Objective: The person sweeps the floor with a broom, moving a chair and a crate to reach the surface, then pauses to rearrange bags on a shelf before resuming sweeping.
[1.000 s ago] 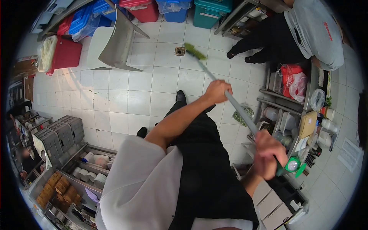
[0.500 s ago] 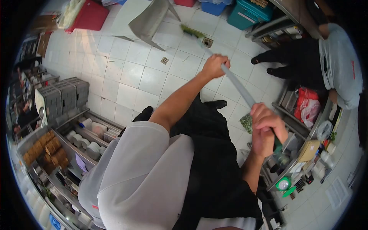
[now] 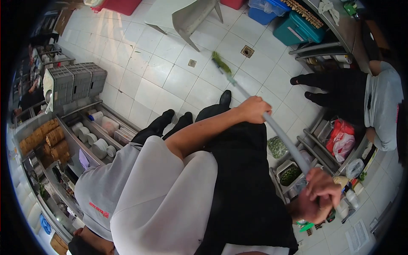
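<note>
Both my hands hold a long grey broom handle (image 3: 284,137) that slants across the white tiled floor (image 3: 170,80). My left hand (image 3: 254,109) grips it partway down, arm stretched forward. My right hand (image 3: 319,196) is closed around the handle's upper end, low at the right. The green broom head (image 3: 221,63) rests on the tiles near a small square floor drain (image 3: 192,63). A second drain (image 3: 247,51) lies a little beyond it.
A person in a grey top and black trousers (image 3: 374,102) stands at the right by steel shelving (image 3: 323,148) with bags and containers. A grey chair (image 3: 191,17) and a teal bin (image 3: 297,29) stand far ahead. Racks with bowls (image 3: 97,140) line the left. Another person in grey (image 3: 97,199) bends close at lower left.
The broom head has swept back toward me across the tiles. My right hand has dropped lower and to the right. The view has shifted, bringing a bent-over person into the lower left.
</note>
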The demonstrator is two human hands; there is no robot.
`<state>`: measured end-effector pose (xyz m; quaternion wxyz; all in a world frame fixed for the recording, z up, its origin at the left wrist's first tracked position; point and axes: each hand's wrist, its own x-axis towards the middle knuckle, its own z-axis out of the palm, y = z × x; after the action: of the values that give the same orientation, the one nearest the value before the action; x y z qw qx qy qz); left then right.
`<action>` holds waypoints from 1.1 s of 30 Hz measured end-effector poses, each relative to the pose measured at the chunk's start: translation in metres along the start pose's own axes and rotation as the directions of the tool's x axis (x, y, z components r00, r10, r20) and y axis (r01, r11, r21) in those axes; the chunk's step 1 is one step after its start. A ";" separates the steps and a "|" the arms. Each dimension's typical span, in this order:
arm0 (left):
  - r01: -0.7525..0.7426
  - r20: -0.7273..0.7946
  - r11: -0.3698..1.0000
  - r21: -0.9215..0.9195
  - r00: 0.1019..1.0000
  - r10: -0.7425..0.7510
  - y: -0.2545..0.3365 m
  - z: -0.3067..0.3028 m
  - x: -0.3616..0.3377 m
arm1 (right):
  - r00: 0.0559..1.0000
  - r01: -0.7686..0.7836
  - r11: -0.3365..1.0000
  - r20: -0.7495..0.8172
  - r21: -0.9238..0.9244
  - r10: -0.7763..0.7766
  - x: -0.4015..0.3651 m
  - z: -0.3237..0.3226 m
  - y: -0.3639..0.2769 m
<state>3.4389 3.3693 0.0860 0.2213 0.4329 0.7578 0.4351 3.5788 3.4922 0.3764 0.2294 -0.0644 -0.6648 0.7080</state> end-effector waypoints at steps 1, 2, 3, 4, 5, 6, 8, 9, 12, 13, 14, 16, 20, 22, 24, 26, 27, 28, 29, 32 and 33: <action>0.005 0.063 1.000 -0.015 0.998 -0.004 -0.011 0.003 -0.011 | 0.999 -0.045 0.999 0.028 0.028 0.044 0.001 0.002 0.006; -0.007 0.074 1.000 -0.010 0.997 0.008 -0.015 -0.003 -0.016 | 0.999 -0.036 0.999 0.013 0.027 0.036 0.003 0.002 0.014; 0.059 0.130 0.998 0.029 0.990 -0.063 -0.017 -0.008 -0.023 | 0.996 -0.066 0.992 -0.044 0.104 0.071 0.004 0.002 0.021; 0.121 0.186 0.990 0.072 0.974 -0.133 -0.018 -0.012 -0.028 | 0.989 -0.091 0.979 -0.103 0.182 0.111 0.005 0.001 0.028; 0.107 0.205 0.992 0.073 0.971 -0.120 -0.023 -0.018 -0.028 | 0.986 -0.083 0.980 -0.125 0.179 0.107 0.008 -0.001 0.038; 0.115 0.232 0.988 0.102 0.963 -0.136 -0.029 -0.022 -0.024 | 0.971 -0.097 0.973 -0.194 0.210 0.139 0.012 -0.003 0.047; 0.105 0.261 0.985 0.133 0.956 -0.137 -0.026 -0.018 -0.006 | 0.950 -0.094 0.967 -0.270 0.236 0.158 0.014 -0.018 0.046; 0.099 0.250 0.986 0.136 0.959 -0.131 -0.018 -0.016 0.010 | 0.955 -0.050 0.978 -0.276 0.201 0.105 0.016 -0.033 0.041; 0.050 0.265 0.988 0.143 0.960 -0.087 0.027 0.002 0.062 | 0.952 0.109 0.987 -0.299 0.117 -0.070 0.014 -0.087 0.002; 0.013 0.277 0.988 0.155 0.959 -0.056 0.045 0.008 0.083 | 0.959 0.178 0.981 -0.236 0.078 -0.156 0.012 -0.105 -0.012; -0.033 0.229 0.991 0.131 0.973 0.002 0.061 0.014 0.103 | 0.961 0.167 0.983 -0.238 0.081 -0.144 0.015 -0.109 -0.026; -0.066 0.189 0.994 0.089 0.981 0.048 0.076 0.037 0.131 | 0.933 0.243 0.966 -0.250 -0.088 -0.258 0.019 -0.117 -0.046; -0.181 0.156 0.980 -0.082 0.969 0.192 0.044 0.067 0.160 | 0.977 0.164 0.973 -0.112 -0.165 -0.184 0.060 -0.097 -0.012; -0.172 0.234 0.984 -0.048 0.956 0.179 0.018 0.068 0.151 | 0.984 0.146 0.986 -0.091 -0.079 -0.153 0.072 -0.104 0.004; -0.036 0.295 0.999 -0.020 0.955 0.041 0.004 0.047 0.116 | 0.991 0.050 0.991 -0.133 0.124 -0.033 0.078 -0.102 0.025; 0.059 0.287 0.998 0.014 0.956 -0.060 -0.023 0.022 0.095 | 0.984 0.034 0.980 -0.179 0.194 0.001 0.088 -0.090 0.064; 0.072 0.209 0.997 -0.012 0.975 -0.068 -0.045 0.013 0.081 | 0.976 0.010 0.970 -0.214 0.245 0.044 0.090 -0.084 0.078; 0.082 0.124 0.996 -0.038 0.989 -0.077 -0.056 0.004 0.071 | 0.980 0.005 0.962 -0.191 0.273 0.049 0.090 -0.079 0.085; 0.100 0.096 0.995 -0.013 0.990 -0.098 -0.054 -0.006 0.066 | 0.976 -0.028 0.961 -0.198 0.276 0.086 0.095 -0.074 0.092; 0.325 -0.238 0.943 0.079 0.924 -0.299 -0.038 -0.035 0.062 | 0.993 -0.095 0.970 -0.042 0.225 0.107 0.120 -0.062 0.074; 0.307 -0.295 0.950 0.062 0.915 -0.276 -0.024 -0.044 0.063 | 0.997 -0.062 0.974 0.050 0.217 0.053 0.126 -0.063 0.062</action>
<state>3.3631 3.3967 0.0907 0.1498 0.2596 0.8599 0.4132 3.4767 3.6009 0.3360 0.1996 -0.0423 -0.5857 0.7844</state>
